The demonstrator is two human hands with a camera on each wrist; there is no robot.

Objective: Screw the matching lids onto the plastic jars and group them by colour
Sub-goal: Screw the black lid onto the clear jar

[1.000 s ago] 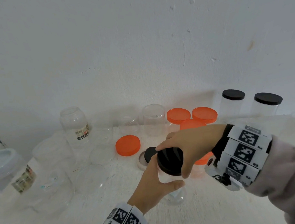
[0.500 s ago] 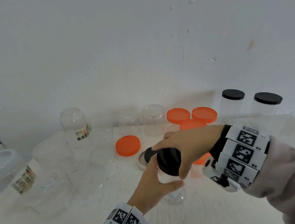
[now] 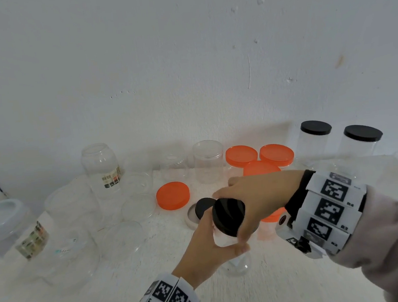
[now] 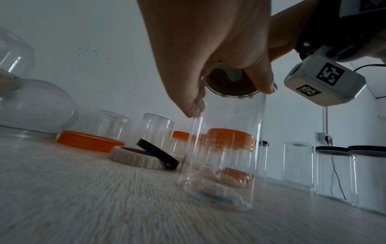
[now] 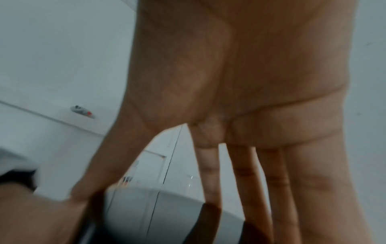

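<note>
Left hand [image 3: 209,251] wraps the jar [image 4: 221,156] to steady it; right hand [image 3: 257,198] at 1 o'clock, fingers [image 4: 261,79] clamping the black lid [image 3: 228,217] for twisting.

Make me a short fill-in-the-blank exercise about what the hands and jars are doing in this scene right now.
1. The right hand grips a ____ lid on top of the clear jar.
2. The left hand holds that jar, which stands on the ____.
3. Near the wall at far right stand ____ jars with black lids on.
4. The loose black lid leans on a ____ lid.

Missing words: black; table; two; beige
</note>
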